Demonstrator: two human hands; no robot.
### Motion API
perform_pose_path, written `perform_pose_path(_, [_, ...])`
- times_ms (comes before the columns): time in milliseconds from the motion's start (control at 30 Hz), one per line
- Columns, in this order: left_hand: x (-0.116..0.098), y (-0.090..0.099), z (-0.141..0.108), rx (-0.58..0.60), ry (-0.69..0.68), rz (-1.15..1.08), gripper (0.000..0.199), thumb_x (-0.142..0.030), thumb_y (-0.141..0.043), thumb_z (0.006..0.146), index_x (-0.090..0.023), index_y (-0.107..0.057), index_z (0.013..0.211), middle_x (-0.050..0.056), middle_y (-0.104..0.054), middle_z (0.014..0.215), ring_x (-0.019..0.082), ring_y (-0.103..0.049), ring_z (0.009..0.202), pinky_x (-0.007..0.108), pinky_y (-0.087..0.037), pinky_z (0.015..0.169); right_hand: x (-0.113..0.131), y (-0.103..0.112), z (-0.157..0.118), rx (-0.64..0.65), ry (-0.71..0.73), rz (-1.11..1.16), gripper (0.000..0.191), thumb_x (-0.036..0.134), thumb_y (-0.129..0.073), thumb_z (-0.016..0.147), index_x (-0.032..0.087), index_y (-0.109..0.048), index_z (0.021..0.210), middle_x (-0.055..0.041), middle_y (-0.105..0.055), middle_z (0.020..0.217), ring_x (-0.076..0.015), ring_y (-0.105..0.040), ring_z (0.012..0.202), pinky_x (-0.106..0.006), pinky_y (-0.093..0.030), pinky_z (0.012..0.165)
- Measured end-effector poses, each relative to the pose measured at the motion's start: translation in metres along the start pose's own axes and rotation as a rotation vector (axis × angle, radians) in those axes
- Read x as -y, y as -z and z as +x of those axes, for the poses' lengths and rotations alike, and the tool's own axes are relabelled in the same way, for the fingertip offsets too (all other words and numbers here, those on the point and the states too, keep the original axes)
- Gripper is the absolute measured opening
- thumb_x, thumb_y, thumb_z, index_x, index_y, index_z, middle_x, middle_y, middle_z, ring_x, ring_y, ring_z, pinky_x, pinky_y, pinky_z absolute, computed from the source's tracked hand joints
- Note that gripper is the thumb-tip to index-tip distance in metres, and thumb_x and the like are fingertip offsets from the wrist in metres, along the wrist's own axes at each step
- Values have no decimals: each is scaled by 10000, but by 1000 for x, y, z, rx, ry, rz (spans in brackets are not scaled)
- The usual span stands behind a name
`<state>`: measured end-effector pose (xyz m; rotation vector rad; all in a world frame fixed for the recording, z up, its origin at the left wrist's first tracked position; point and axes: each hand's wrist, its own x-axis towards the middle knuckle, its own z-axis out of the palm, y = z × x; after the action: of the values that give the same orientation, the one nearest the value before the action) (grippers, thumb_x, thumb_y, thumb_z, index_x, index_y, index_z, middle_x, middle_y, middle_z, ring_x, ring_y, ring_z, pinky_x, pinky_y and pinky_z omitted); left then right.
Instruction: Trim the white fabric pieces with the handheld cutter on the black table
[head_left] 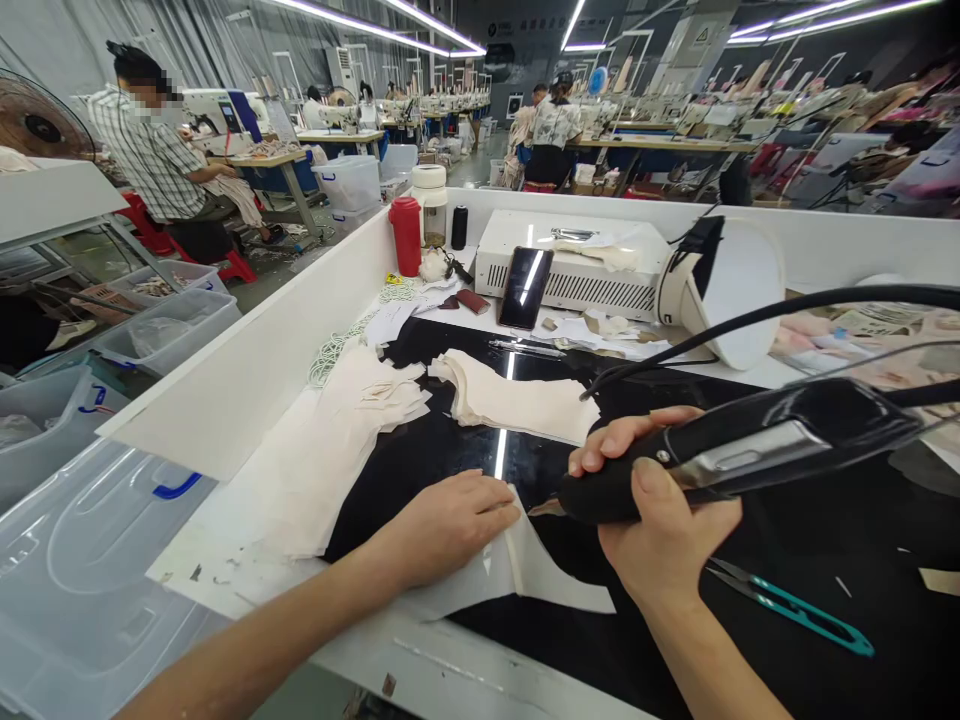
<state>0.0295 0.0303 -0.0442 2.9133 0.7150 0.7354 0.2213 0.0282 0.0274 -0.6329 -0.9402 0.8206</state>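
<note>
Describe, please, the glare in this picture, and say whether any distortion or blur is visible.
Head view: a ceiling light shines white, with bright streaks of glare on the glossy black mat and the phone; head view: the fan looks stretched near the edge; head view: the left hand and right hand look fairly sharp, without strong motion blur.

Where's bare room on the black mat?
Roomy: the black mat between the black tool and teal snips, beside the right hand. Smaller: between the left hand and middle cream stack. Crowded: far side, with phone, white box and scraps.
</note>
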Motion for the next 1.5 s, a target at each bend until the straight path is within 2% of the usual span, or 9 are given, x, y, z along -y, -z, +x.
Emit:
perform_pose_path(133, [-3,6,3,31,-29,24,232,-123,-480,1073,-123,-652,1229,101,-716,1209,201,-667,1166,436,-514,1130,5,4,-1,-12,1,11,363,310,-864,791,262,-631,1065,34,-624,769,-162,-594,622,-301,-523,548])
perform_pose_path(333, [-13,12,7,99,-35,1,142,-206,-558,1065,-132,-649,1146,62,-707,1041,183,-679,1026,402,-513,1108,6,4,-3,-16,11,-18,351,330,-845,800,265,-616,1059,36,-605,770,-165,-594,622,-305,-522,544])
perform_pose_path(667, [-13,7,2,102,-42,35,176,-201,-564,1056,-139,-626,1209,65,-696,1093,214,-684,1038,450,-537,1062,1,3,-8,30,7,43,321,254,-828,836,257,-634,1091,27,-656,789,-162,-615,645,-308,-550,577])
perform_pose_path(900, [-15,10,-1,104,-30,43,203,-158,-499,1072,-177,-643,1213,62,-695,1117,200,-687,1037,443,-531,1075,-1,6,-11,55,1,3,289,205,-772,896,266,-632,1141,30,-656,821,-161,-628,671,-324,-572,626])
perform_pose_path(1133, [-17,13,-4,107,-27,68,248,-142,-486,1070,-200,-645,1250,83,-681,1176,201,-676,1091,435,-515,1105,7,7,-13,41,21,39,323,267,-836,849,254,-648,1111,28,-650,806,-153,-612,653,-295,-555,587])
perform_pose_path(1333, [-15,11,-6,132,-25,68,278,-157,-462,1081,-215,-623,1300,91,-671,1222,211,-676,1134,451,-511,1113,4,11,-18,53,16,-36,267,258,-784,902,270,-633,1122,30,-635,823,-158,-621,667,-329,-573,629])
perform_pose_path(1500, [-17,12,-5,141,-11,72,221,-174,-473,1088,-199,-631,1241,82,-680,1221,200,-672,1145,460,-477,1155,14,13,-18,38,7,-13,297,279,-819,881,262,-641,1117,29,-643,812,-153,-620,665,-310,-571,616])
